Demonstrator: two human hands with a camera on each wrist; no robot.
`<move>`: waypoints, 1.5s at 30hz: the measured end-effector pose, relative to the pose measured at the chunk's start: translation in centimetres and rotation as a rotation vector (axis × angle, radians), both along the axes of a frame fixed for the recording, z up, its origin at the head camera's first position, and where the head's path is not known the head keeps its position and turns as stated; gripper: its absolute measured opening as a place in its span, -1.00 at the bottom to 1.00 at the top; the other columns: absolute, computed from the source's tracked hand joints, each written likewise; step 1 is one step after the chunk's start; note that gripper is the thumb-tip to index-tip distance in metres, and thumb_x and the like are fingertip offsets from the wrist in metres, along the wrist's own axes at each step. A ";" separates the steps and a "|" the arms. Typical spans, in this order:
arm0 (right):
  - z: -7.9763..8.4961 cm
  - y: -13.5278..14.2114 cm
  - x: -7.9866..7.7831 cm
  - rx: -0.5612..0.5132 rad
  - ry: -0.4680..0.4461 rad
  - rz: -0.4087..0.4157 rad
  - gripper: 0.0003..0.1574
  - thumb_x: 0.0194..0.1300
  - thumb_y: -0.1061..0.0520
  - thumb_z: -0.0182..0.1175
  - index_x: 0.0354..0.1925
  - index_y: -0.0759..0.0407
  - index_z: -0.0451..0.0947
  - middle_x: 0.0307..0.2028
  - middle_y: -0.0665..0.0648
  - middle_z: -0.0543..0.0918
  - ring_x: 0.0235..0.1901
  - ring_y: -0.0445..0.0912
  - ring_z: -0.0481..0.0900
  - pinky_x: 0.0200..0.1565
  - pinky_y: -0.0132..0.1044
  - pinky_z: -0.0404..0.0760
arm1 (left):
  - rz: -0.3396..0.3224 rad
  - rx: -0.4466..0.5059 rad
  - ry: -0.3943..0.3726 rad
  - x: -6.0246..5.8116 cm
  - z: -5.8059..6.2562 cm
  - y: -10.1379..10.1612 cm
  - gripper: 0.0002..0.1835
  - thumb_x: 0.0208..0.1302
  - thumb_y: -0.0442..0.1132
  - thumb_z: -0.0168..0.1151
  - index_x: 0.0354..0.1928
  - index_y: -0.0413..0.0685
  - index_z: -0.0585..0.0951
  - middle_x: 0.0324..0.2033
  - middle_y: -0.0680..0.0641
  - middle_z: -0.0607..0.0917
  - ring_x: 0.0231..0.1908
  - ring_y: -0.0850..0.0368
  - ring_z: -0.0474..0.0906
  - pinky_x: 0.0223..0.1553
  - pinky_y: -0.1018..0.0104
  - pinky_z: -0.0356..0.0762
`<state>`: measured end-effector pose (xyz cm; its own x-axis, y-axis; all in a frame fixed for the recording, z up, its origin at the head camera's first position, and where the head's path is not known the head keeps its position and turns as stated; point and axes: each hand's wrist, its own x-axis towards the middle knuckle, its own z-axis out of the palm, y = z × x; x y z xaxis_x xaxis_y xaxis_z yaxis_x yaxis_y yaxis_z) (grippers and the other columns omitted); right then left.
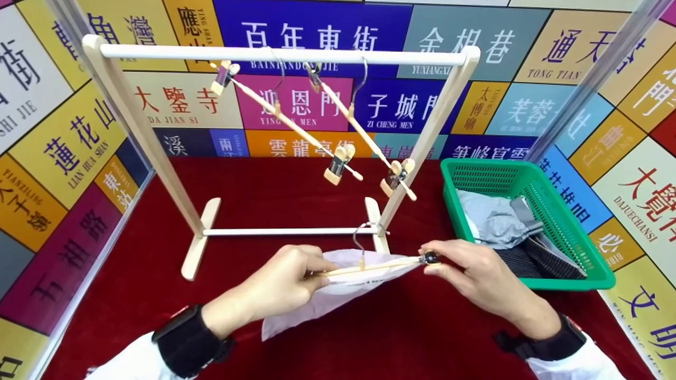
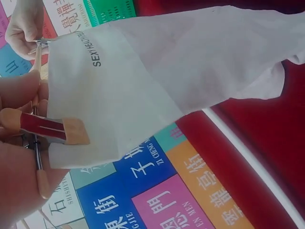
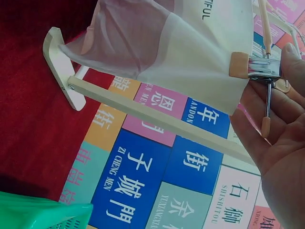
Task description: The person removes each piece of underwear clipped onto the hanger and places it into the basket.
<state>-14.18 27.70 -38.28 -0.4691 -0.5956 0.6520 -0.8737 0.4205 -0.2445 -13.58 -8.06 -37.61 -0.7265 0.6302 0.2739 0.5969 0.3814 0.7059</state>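
Between my hands hangs a pale lavender-white cloth garment with dark lettering near its upper edge. It hangs from a wooden clip hanger with a metal hook. My left hand grips the hanger's left end; in the left wrist view its fingers are round the left clip, whose pad overlaps the cloth. My right hand pinches the right clip between thumb and fingers. That clip's wooden pad lies on the cloth's top corner. The far side of each clip is hidden.
Behind stands a wooden rack with two clip hangers hooked on its white top rail, both slanting. At the right a green basket holds grey cloth and dark striped cloth. Dark red fabric covers the table.
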 end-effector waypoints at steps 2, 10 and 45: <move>0.2 0.2 0.3 0.002 0.013 0.001 -0.57 0.46 -0.08 0.27 0.04 0.22 0.72 -0.13 0.09 0.79 -0.17 -0.08 0.74 0.06 -0.50 0.57 | -0.018 0.006 0.027 0.1 0.1 0.1 -0.72 0.25 -0.55 0.33 -0.07 -0.19 0.83 -0.36 0.01 0.72 -0.36 0.26 0.54 -0.29 0.36 0.60; 1.8 0.7 2.0 0.008 -0.003 0.003 -0.62 0.47 -0.04 0.30 0.03 0.21 0.71 -0.19 0.07 0.77 -0.24 -0.17 0.72 -0.08 -0.48 0.63 | -0.083 0.019 0.053 0.4 0.8 0.3 -0.70 0.23 -0.56 0.35 -0.05 -0.18 0.83 -0.43 0.05 0.64 -0.42 0.29 0.46 -0.38 0.42 0.53; 1.7 -0.8 1.7 0.002 0.114 -0.102 -0.39 0.54 -0.16 0.21 0.20 0.32 0.65 0.15 0.28 0.71 0.15 0.16 0.64 0.42 -0.25 0.31 | -0.017 0.026 0.066 -0.3 -0.1 2.5 -0.78 0.27 -0.53 0.33 -0.14 -0.20 0.83 -0.44 0.03 0.64 -0.43 0.28 0.47 -0.39 0.39 0.54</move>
